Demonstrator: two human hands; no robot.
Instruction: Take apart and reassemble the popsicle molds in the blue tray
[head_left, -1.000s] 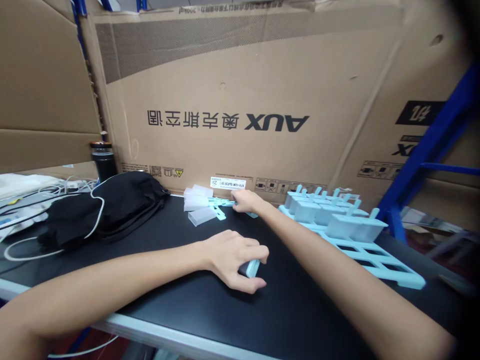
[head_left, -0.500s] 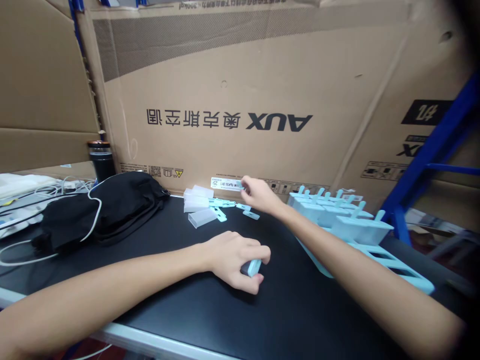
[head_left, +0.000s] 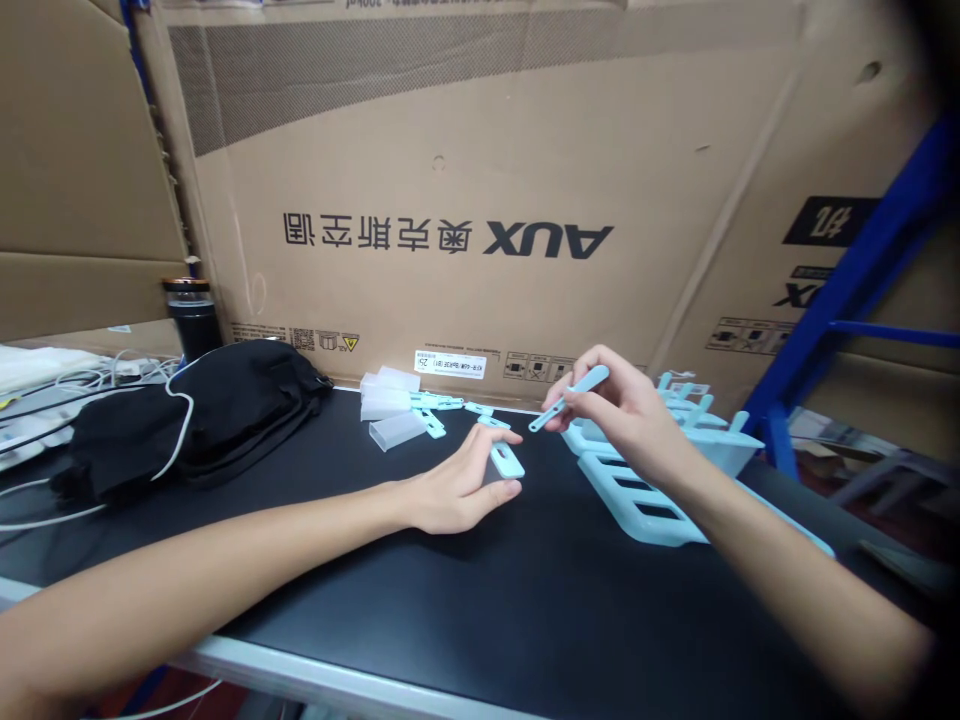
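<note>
Slotted cap (head_left: 508, 462), left of the rack (head_left: 619, 505), sits between the parted thumb and forefinger of the left hand (head_left: 454, 490); grip cannot be determined. Stick (head_left: 589, 381), by the rack's left end, is pinched between thumb and fingers of the right hand (head_left: 622, 400). In front of the rack, black tabletop (head_left: 600, 620) gives working room to the metal edge (head_left: 315, 676).

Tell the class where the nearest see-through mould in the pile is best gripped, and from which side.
Grip the nearest mould across its long side walls, near the middle, probably from above and the near side. It lies flat, long and narrow, so a pinch across it should fit, and the other see-through moulds lie just behind, crowding the far side.
</note>
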